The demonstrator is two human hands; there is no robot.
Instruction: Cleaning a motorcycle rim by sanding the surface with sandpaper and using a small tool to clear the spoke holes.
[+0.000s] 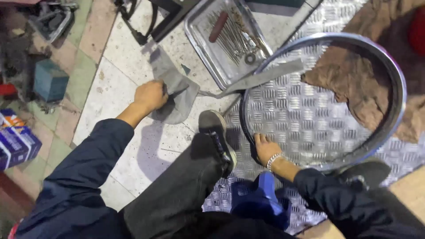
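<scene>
My left hand (151, 95) is closed on a grey cloth (175, 84) lying on the tiled floor. A long grey strip (261, 77) runs from that cloth to the right, across the edge of a metal wheel rim (400, 88). My right hand (265, 148), with a metal bracelet at the wrist, rests on the near left part of the rim, fingers spread over it. The rim lies flat on a ribbed metal floor plate (292, 115). My left shoe (216, 135) sits between the two hands.
A steel tray (199, 42) with several spokes and a red-handled tool lies beyond the rim. A brown rag (354, 88) lies inside the rim. A blue stool (261, 201) is under me. Boxes (15, 139) and a teal block (50, 80) stand at left.
</scene>
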